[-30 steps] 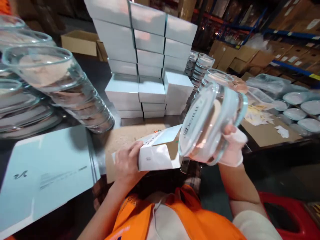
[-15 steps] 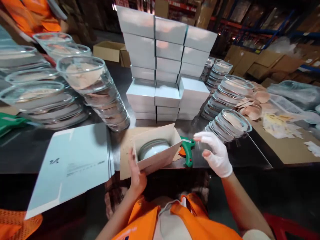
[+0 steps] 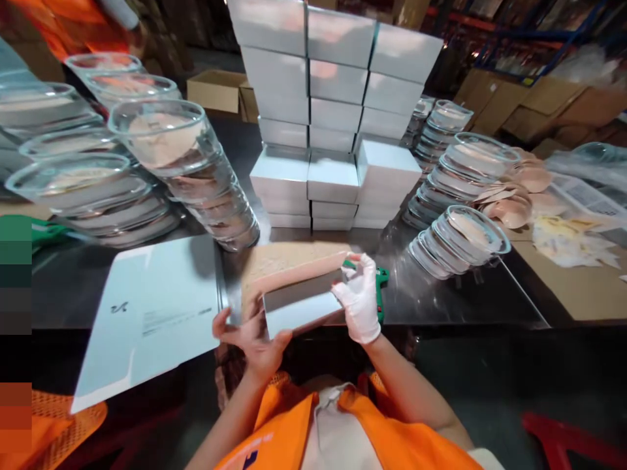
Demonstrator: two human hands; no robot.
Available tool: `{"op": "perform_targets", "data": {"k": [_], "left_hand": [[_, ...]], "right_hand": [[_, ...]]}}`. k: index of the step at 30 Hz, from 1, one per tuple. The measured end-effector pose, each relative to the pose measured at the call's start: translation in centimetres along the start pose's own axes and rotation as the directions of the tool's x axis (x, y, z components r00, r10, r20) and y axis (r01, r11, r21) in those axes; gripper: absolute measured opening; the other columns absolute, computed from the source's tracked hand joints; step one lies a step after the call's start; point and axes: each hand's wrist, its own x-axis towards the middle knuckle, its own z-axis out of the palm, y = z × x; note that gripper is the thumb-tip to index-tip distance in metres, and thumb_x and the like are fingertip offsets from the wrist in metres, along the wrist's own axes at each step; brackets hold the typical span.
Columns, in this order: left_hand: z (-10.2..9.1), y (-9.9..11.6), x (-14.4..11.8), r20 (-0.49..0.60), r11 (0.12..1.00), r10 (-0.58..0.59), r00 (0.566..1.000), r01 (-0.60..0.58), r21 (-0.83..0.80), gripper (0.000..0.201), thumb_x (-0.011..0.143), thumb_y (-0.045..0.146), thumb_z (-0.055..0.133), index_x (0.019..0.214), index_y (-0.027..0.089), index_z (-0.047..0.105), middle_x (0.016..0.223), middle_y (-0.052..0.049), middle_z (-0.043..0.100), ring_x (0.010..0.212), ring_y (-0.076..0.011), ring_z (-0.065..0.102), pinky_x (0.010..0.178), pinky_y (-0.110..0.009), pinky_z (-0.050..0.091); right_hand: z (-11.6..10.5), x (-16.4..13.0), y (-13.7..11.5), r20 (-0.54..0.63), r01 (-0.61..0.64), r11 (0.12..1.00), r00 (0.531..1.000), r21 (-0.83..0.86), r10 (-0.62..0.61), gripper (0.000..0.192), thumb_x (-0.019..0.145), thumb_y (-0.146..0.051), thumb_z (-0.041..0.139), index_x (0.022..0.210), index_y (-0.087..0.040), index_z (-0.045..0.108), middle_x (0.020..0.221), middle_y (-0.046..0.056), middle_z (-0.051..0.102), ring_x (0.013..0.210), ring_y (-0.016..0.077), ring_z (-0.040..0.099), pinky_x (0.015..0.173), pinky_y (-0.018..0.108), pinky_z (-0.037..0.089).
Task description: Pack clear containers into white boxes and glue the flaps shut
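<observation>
A small cardboard box [image 3: 301,314] with a white outer face sits tilted near the table's front edge, between my two hands. My bare left hand [image 3: 257,339] holds its left end, the thumb at the front corner and the other fingers partly smeared. My white-gloved right hand [image 3: 361,303] grips the box's right end, thumb and fingers pinching around the flap edge. A white panel and shadow hide the inside of the box. Behind the gloved hand lies a green glue gun [image 3: 382,277], mostly covered. A brown cardboard sheet [image 3: 264,260] lies under and behind the box.
Flat white box blanks [image 3: 157,313] overhang the table edge at left. Stacked white boxes [image 3: 336,173] rise in front of me. Stacks of glass dishes [image 3: 183,176] stand at left, and more glass dishes [image 3: 458,241] at right. Another person's orange vest [image 3: 73,26] shows at upper left.
My right hand has come left from beside the glue gun onto the box's right end. The box has tilted, and the round dish inside is now out of sight.
</observation>
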Motion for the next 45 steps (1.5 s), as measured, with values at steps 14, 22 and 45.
{"op": "perform_targets", "data": {"k": [14,22,45], "left_hand": [[-1.4,-1.6,2.0,0.263,0.931,0.234,0.936,-0.294,0.216,0.042,0.084,0.062,0.079,0.098,0.023,0.074,0.104,-0.007,0.063,0.118,-0.0289,0.061,0.107,-0.042,0.047],[-2.5,2.7,1.4,0.075,0.965,0.020,0.997,-0.039,0.259,0.031,0.086,0.049,0.079,0.104,0.024,0.074,0.098,-0.006,0.071,0.127,-0.0310,0.061,0.112,-0.046,0.045],[2.1,4.4,-0.7,0.341,0.955,-0.073,0.937,-0.033,0.295,0.021,0.093,0.038,0.075,0.109,0.025,0.075,0.109,-0.006,0.076,0.119,-0.0274,0.068,0.098,-0.038,0.056]], "right_hand": [[-11.5,2.4,1.3,-0.262,-0.560,0.495,0.795,-0.664,0.548,0.026,0.060,-0.031,0.090,0.070,-0.021,0.068,0.076,0.008,0.075,0.091,0.0312,0.074,0.079,0.034,0.052],[-11.6,1.6,1.8,-0.217,-0.573,0.784,0.819,-0.239,0.532,0.025,0.069,-0.041,0.074,0.074,-0.020,0.062,0.068,0.007,0.074,0.055,0.0175,0.064,0.054,0.029,0.054],[-5.6,-6.8,-2.7,0.321,0.262,0.727,0.945,-0.634,-0.061,0.024,0.087,-0.039,0.071,0.072,-0.025,0.058,0.062,0.000,0.060,0.050,0.0161,0.055,0.049,0.029,0.046]]}}
